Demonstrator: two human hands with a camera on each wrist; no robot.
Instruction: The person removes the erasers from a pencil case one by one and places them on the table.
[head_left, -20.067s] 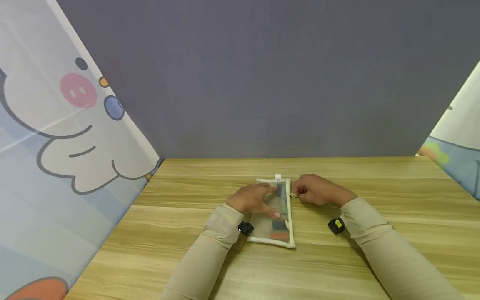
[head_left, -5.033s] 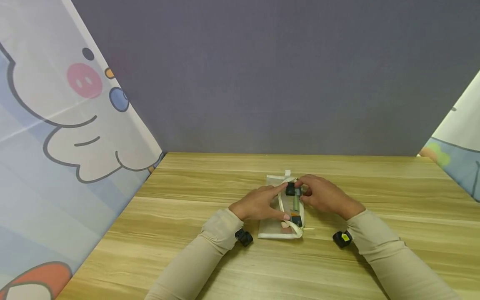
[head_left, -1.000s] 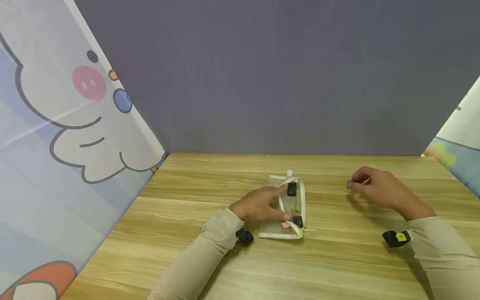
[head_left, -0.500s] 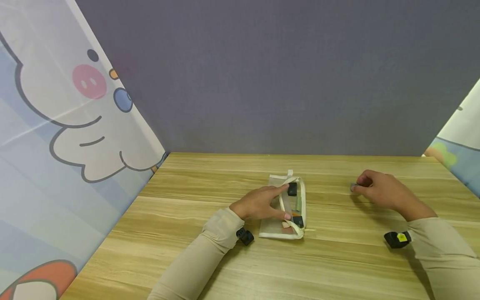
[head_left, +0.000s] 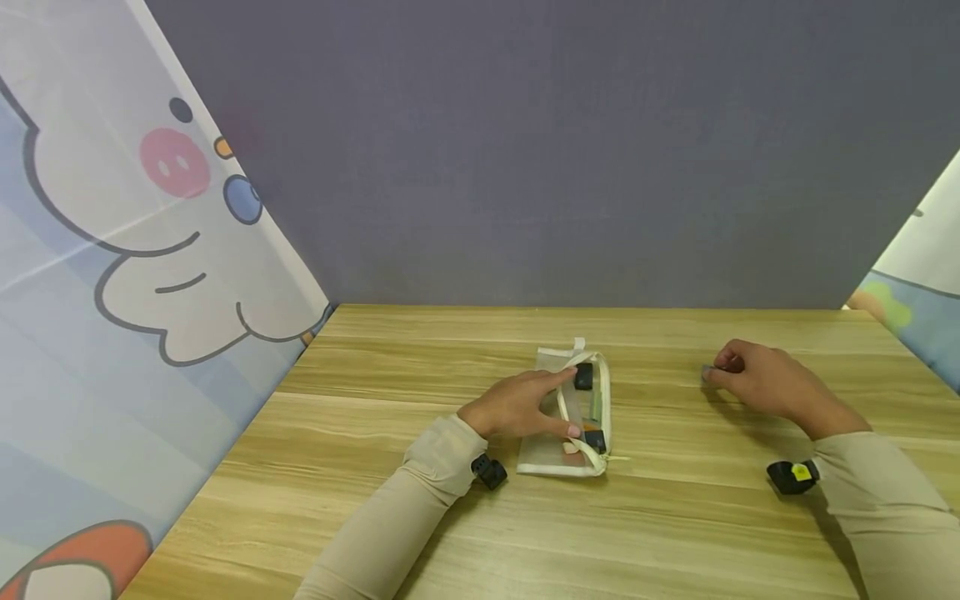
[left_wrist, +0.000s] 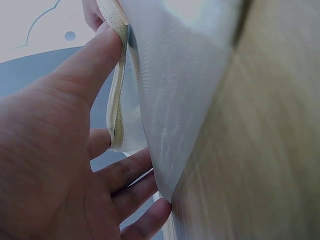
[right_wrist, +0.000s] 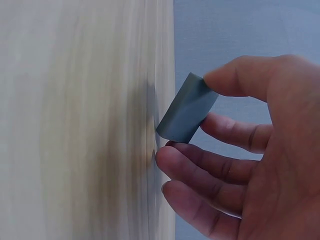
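A mesh zip pouch (head_left: 542,458) with cream edging lies on the table, its zip mouth gaping on the right side. My left hand (head_left: 517,406) rests spread over it, thumb and index finger at the edges of the mouth. In the left wrist view, the thumb touches the zip tape (left_wrist: 116,100) and other fingers lie against the mesh (left_wrist: 170,110). Inside the mouth are a black piece (head_left: 583,377), a dark block (head_left: 595,441) and something green (head_left: 596,407). To the right, my right hand (head_left: 761,382) pinches a small grey block (right_wrist: 187,111), eraser-like, close over the table.
The wooden table (head_left: 675,525) ends at a grey panel (head_left: 525,167) behind. A cartoon-printed sheet (head_left: 97,333) hangs on the left, another printed sheet (head_left: 930,275) on the right. The zip's pull cord (head_left: 618,457) sticks out from the pouch's near corner.
Twenty seconds ago the pouch was zipped, my right hand at its pull. Five seconds ago that hand was at the open mouth; since then it carried the grey block right, lately shifting slightly.
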